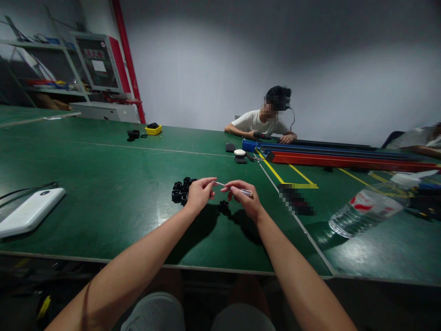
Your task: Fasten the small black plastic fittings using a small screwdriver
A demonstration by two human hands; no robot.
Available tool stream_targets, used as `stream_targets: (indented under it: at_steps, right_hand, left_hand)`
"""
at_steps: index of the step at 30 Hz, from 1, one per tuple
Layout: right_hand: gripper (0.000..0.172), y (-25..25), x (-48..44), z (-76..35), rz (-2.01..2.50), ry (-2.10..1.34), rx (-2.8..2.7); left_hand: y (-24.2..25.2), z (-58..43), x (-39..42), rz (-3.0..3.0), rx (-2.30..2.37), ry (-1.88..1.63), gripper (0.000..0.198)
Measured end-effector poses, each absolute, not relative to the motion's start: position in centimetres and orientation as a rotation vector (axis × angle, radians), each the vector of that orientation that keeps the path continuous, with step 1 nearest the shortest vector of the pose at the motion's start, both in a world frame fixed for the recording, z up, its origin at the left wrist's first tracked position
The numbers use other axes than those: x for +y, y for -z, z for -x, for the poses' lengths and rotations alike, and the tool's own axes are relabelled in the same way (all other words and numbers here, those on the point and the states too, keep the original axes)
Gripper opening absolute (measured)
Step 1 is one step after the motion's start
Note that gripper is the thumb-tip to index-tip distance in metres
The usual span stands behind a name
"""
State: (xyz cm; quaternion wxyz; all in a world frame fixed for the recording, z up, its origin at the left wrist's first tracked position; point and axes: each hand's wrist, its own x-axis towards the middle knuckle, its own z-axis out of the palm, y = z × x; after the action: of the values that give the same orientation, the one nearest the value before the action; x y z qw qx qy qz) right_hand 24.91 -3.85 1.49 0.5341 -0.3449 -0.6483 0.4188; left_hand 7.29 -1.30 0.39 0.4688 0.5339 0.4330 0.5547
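A small screwdriver (pixel 245 192) lies across the fingers of my right hand (pixel 253 203), which is closed around its handle. Its thin metal shaft points left toward my left hand (pixel 198 195). The thumb and forefinger of that hand are pinched together at the shaft's tip; whatever is between them is too small to make out. Below and between the hands, one black plastic part (pixel 223 208) rests on the green table (pixel 138 216). Several similar black parts (pixel 177 192) stand in a cluster beside my left hand, which partly hides them.
A white power bank (pixel 32 211) lies at left, a tilted water bottle (pixel 367 207) at right. Long red rails (pixel 327 158) and blue rails stretch along the far right. A yellow bin (pixel 153 130) stands at the back. Across the table sits a person (pixel 253 123); another is at far right.
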Motion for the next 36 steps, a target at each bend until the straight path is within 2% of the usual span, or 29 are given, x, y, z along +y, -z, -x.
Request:
stream_targets:
  at_steps: [19, 36]
  right_hand:
    - [0.028, -1.82, -4.01, -24.66, 0.826, -1.035, -1.512]
    - [0.021, -1.78, -4.03, -24.82, 0.818, -0.986, -1.529]
  left_hand:
    - [0.14, -7.33, -1.03, -1.311, 1.007, -1.341, 0.027]
    - [-0.22, -7.42, -1.10, -1.274, 1.033, -1.350, 0.028]
